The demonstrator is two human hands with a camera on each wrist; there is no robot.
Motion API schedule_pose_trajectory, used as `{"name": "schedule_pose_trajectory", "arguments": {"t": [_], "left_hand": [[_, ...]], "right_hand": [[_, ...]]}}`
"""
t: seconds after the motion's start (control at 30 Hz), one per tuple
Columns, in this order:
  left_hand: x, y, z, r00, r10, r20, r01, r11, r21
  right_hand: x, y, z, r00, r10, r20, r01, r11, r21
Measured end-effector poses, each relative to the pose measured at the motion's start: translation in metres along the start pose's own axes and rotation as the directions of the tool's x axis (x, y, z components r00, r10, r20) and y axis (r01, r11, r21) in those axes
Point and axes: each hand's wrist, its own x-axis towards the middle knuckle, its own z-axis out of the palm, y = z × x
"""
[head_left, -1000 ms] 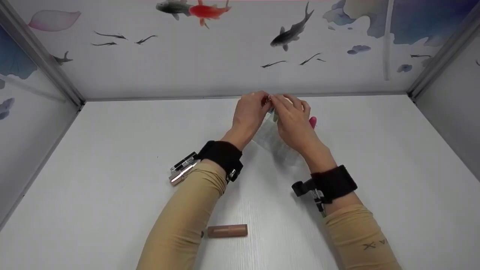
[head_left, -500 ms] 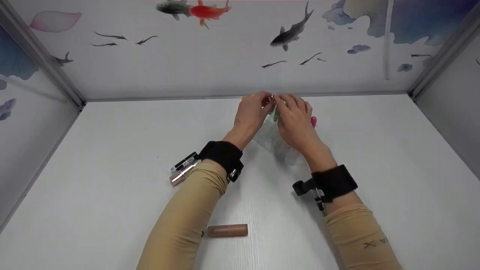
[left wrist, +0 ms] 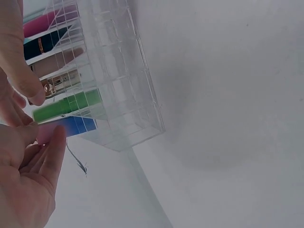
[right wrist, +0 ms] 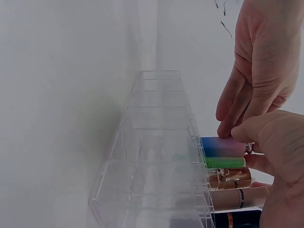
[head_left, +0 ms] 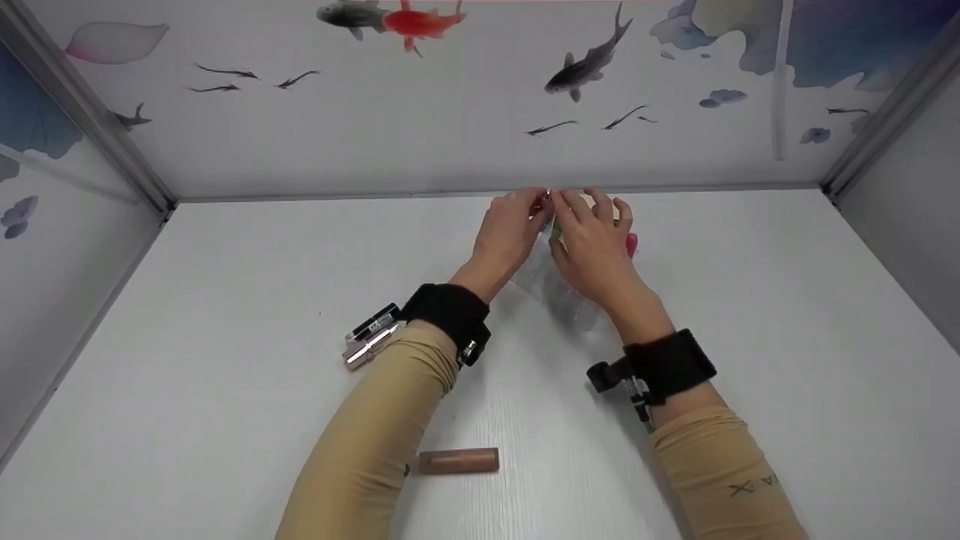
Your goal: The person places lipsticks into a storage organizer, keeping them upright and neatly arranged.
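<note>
Near the far edge, a clear plastic lipstick organizer (left wrist: 128, 95) stands on the white tabletop. Several tubes project from its slots, among them a green tube (left wrist: 66, 105), a gold tube (right wrist: 229, 178) and a pink tube (head_left: 632, 244). In the end slot sits a pink-and-blue lipstick tube (right wrist: 223, 146). My left hand (head_left: 506, 231) pinches that tube's upper part between thumb and fingers. My right hand (head_left: 596, 244) reaches over the row with fingers spread; a fingertip touches the pink end, while its thumb (left wrist: 33, 90) lies beside the gold tube. The head view mostly hides the organizer behind the right hand.
Two lipstick tubes, one black (head_left: 375, 322) and one silvery (head_left: 367, 349), lie left of my left wrist strap. A brown tube (head_left: 459, 461) lies near the front. The back wall (head_left: 375, 142), printed with fish, rises close behind my hands.
Both hands have shifted slightly right at the same spot. My right hand's fingers have spread apart, and more of the green tube shows in the head view.
</note>
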Motion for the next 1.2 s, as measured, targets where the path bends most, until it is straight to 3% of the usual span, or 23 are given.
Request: {"name": "schedule_pose_trajectory", "arguments": {"t": [0.43, 0.67, 0.87, 1.2], "left_hand": [[-0.004, -0.003, 0.001, 0.995, 0.001, 0.103, -0.008, 0.998, 0.065], [-0.006, -0.003, -0.002, 0.983, 0.012, 0.184, -0.032, 0.994, 0.109], [-0.015, -0.004, -0.008, 0.982, -0.026, 0.188, 0.011, 0.997, 0.079], [-0.036, -0.003, -0.025, 0.988, 0.003, 0.152, -0.008, 0.999, 0.033]], "right_hand": [[0.001, 0.000, 0.003, 0.994, -0.003, 0.107, 0.007, 0.999, -0.038], [0.000, 0.000, 0.001, 0.998, -0.018, 0.062, 0.018, 1.000, -0.001], [-0.004, -0.004, -0.005, 0.999, -0.035, 0.009, 0.035, 0.999, 0.025], [-0.013, -0.013, -0.017, 0.998, -0.057, -0.012, 0.057, 0.994, 0.092]]}}
